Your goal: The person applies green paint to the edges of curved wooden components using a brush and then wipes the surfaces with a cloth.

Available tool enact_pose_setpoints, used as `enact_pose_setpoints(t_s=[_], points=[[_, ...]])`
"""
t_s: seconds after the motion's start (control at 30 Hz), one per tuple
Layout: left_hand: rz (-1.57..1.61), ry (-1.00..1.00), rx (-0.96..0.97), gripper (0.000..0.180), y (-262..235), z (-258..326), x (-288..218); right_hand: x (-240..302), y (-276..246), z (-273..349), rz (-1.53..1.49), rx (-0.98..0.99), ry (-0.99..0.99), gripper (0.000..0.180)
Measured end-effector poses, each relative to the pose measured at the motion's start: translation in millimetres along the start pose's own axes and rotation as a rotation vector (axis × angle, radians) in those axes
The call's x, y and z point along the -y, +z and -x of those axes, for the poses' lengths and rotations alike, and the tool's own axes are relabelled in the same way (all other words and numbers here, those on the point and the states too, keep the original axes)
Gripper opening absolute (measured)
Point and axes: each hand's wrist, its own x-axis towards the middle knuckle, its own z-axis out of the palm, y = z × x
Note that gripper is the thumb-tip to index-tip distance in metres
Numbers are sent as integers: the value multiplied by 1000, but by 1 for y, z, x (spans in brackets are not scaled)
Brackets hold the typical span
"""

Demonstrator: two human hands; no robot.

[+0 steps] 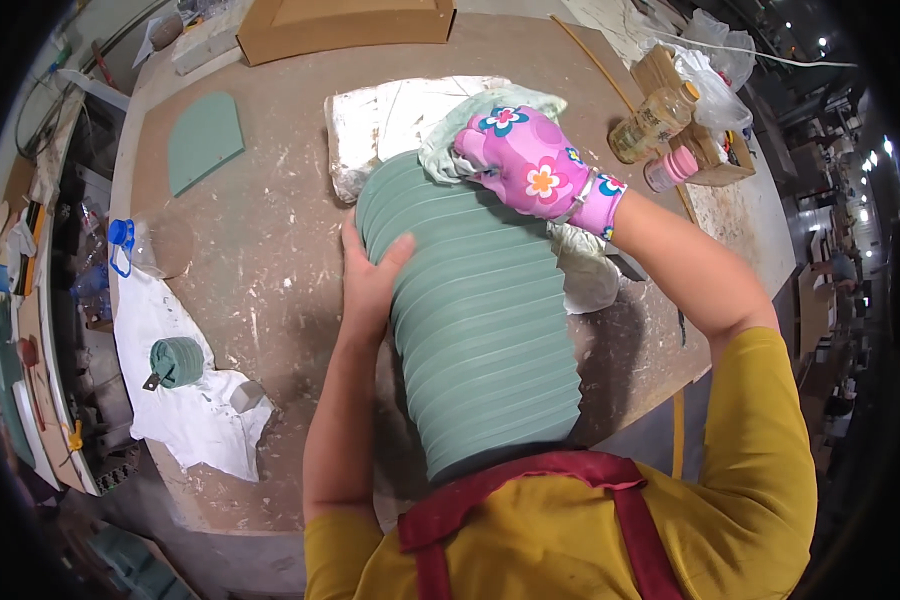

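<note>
A large green ribbed piece point(485, 330) lies across the table, its near end against my apron and its rounded far end on a folded white cloth point(370, 115). My bare left hand point(370, 275) grips its left side, thumb on the ribs and fingers along the edge, partly hidden. In a pink flowered glove, my right hand point(525, 165) is closed on a pale green-stained cloth point(440, 150) and presses it to the far right part of the ribs. Some white cloth point(588, 270) shows beneath the piece at the right.
A flat green arched piece point(207, 142) lies far left. Nearer stands a clear bottle with blue cap point(121, 235), beside a white cloth point(170, 410) bearing a small green ribbed roll point(177, 362). A yellowish bottle point(655, 125) and pink-lidded jar point(670, 170) stand right; a cardboard box point(345, 45) is behind.
</note>
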Motion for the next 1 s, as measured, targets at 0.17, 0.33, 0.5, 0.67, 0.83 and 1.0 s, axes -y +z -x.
enact_pose_setpoints(t_s=[0.17,0.33,0.5,0.67,0.83,1.0], points=[[13,-12,19,73,1,5,-2,-63,-8,72,283,239,88,26],[-25,18,22,76,-5,7,5,-56,-52,76,27,204,637,36],[-55,46,26,78,3,1,-2,-32,-2,5,-67,60,66,23],[-42,34,18,77,-4,4,3,-10,18,-26,-193,-40,-32,27],[-42,48,-11,74,-1,1,2,-44,-2,15,-229,21,111,27],[-32,28,13,68,1,2,0,-15,17,-18,-251,-24,113,29]])
